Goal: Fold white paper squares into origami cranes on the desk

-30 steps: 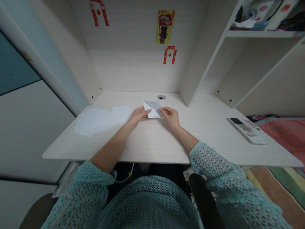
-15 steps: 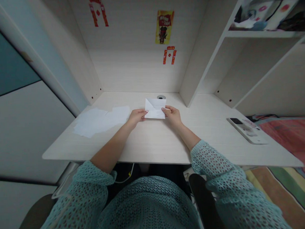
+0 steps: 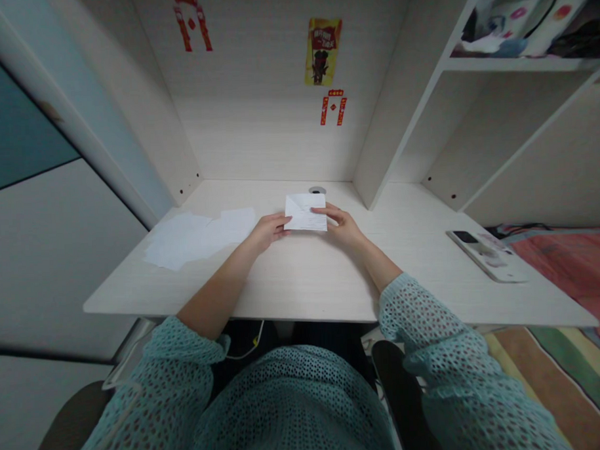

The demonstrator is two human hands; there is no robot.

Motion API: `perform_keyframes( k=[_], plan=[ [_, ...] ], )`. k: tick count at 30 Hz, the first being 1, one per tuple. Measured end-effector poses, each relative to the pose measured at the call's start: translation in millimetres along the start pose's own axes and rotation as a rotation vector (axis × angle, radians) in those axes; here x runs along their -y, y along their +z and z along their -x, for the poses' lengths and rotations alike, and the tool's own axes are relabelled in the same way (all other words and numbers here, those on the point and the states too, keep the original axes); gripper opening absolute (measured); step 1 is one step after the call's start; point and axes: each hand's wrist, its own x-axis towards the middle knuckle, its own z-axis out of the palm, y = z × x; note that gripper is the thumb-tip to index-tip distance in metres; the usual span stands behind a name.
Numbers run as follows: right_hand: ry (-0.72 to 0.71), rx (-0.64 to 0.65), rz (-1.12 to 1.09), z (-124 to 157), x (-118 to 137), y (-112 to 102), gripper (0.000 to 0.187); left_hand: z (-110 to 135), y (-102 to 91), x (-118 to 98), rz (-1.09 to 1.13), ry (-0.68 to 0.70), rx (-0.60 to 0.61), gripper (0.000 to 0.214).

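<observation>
A round cable hole near the back of the white desk serves as the landmark. Just in front of it, toward the person, is a folded white paper, its far edge seeming to meet the hole's near rim from this view; diagonal and crosswise lines show on its upper face. Whether the paper rests on the desk or is lifted cannot be told. Left of and nearer than the hole, the left hand has its fingers closed on the paper's left edge, thumb on the face and the others curled behind. Right of and nearer than the hole, the right hand lays one finger over the face by the right edge, with its thumb lower and apart from that finger; whether they pinch the paper cannot be told. Well to the left of the hole, loose white sheets overlap on the desk. Far to its right lies a pale flat object with a dark patch. Above it, on the back panel, is a yellow sticker.
</observation>
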Motion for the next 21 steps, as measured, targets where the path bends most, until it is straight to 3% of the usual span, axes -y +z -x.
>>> perform_keyframes(
  k=[3,6,9,12,15,21],
  plan=[
    [0.060,-0.026,-0.058,1,-2,2,0.030,1,0.4,0,0.064,-0.054,0.071,0.031],
    [0.185,-0.135,-0.076,2,-4,7,0.025,7,3.9,-4,0.127,-0.111,0.163,0.034],
    [0.270,-0.260,-0.099,3,-4,14,0.029,15,10.5,-9,0.142,-0.047,0.231,0.063],
    [0.303,-0.326,-0.176,2,-4,22,0.035,19,17.4,-11,0.093,0.144,0.181,0.082],
    [0.308,-0.339,-0.238,2,-6,28,0.036,18,21.6,-8,-0.017,0.323,0.137,0.087],
    [0.314,-0.343,-0.296,3,-5,35,0.038,13,23.0,1,-0.112,0.406,-0.080,0.071]
  ],
)
